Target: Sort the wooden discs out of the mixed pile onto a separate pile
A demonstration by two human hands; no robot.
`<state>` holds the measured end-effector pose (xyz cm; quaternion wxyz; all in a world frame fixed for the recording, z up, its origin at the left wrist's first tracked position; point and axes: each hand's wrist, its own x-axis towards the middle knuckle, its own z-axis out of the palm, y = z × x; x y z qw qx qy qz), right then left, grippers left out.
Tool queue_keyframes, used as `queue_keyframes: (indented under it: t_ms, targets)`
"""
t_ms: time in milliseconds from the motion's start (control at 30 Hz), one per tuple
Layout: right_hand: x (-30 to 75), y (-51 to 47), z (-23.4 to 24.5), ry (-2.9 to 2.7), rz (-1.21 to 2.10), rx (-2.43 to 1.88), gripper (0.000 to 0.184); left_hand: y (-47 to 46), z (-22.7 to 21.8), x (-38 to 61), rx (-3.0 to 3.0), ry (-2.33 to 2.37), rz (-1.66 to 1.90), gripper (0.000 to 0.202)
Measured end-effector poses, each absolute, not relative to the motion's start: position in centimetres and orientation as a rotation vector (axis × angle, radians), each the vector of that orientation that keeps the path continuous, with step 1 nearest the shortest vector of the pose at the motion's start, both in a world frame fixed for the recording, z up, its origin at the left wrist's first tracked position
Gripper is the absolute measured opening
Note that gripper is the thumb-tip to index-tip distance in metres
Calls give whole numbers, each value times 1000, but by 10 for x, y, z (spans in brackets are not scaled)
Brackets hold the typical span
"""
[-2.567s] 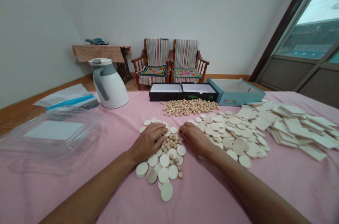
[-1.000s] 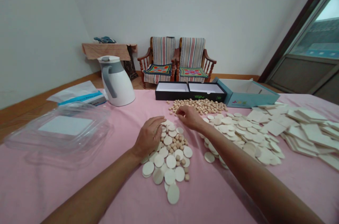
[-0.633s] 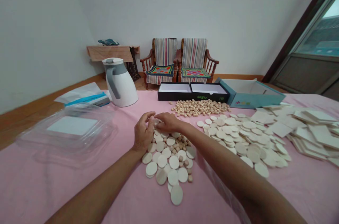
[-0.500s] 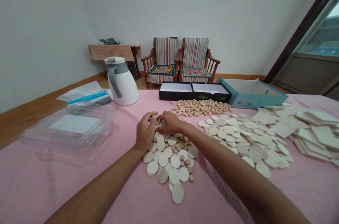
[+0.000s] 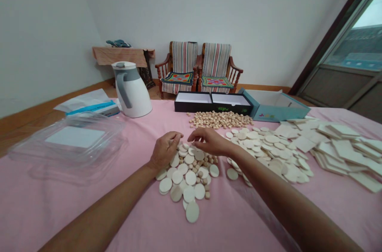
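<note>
A mixed pile of pale wooden discs [image 5: 190,177] and small wooden beads [image 5: 204,181] lies before me on the pink cloth. At the pile's far left edge is my left hand [image 5: 164,149], its fingers curled and the thumb against them; whatever is inside is hidden. Just above the far right part of the pile, my right hand [image 5: 209,141] hangs with loosely bent fingers, thumb apart, and I see nothing held. A narrow gap separates the two hands. Beyond them spreads a heap of wooden beads [image 5: 221,119], with a larger heap of round discs [image 5: 270,146] to the right.
Square wooden tiles [image 5: 343,146] are heaped far right. Behind the beads stand a black two-part box [image 5: 193,107] and a light-blue box [image 5: 276,115]. A white jug [image 5: 135,99], a clear plastic container [image 5: 98,152] and a blue-white packet [image 5: 95,109] sit left on the pink tablecloth [image 5: 143,220].
My hands were together over the far end of the pile; now they are apart, the right one moved to the right. The view has shifted slightly.
</note>
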<state>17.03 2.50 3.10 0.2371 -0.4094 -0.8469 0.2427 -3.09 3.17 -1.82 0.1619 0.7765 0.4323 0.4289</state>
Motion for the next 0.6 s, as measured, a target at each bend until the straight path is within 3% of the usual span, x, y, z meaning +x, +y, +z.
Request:
queue_keyframes:
  t_ms: [133,233,433,600]
  targets:
    - [202,6,39,-2310,448,-1446,21,26,-15,-27,2382,1101,1123,24]
    - [216,-4,33,-2394,498,-1558,20,22,-12,-25,2464,998,1015,21]
    - [218,-5,17,-2459,653,-1539,25,22,-13,-25,2551,956,930,20]
    - [218,-3,13,-2511,555,-1506,26,23,-15,-25,2566,940,969,19]
